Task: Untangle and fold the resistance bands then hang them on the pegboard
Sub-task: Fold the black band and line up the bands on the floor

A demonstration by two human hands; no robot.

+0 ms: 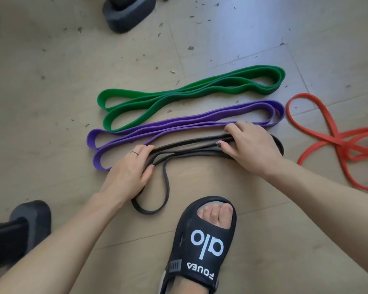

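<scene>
A black resistance band (187,150) lies in long folds on the floor between my hands. My left hand (130,172) grips its left end, thumb under the strands, and a loose black loop trails down toward my foot. My right hand (251,146) holds the right end, fingers over the strands and thumb below. Behind it a purple band (183,124) lies folded flat, and a green band (189,92) lies folded beyond that. An orange band (336,139) sits in a loose tangle at the right. No pegboard is in view.
My foot in a black sandal (202,245) stands just in front of the black band. A dark rubber-footed stand base (130,14) is at the top, another dark foot (30,219) at the lower left. Small bits of debris dot the wooden floor (51,81).
</scene>
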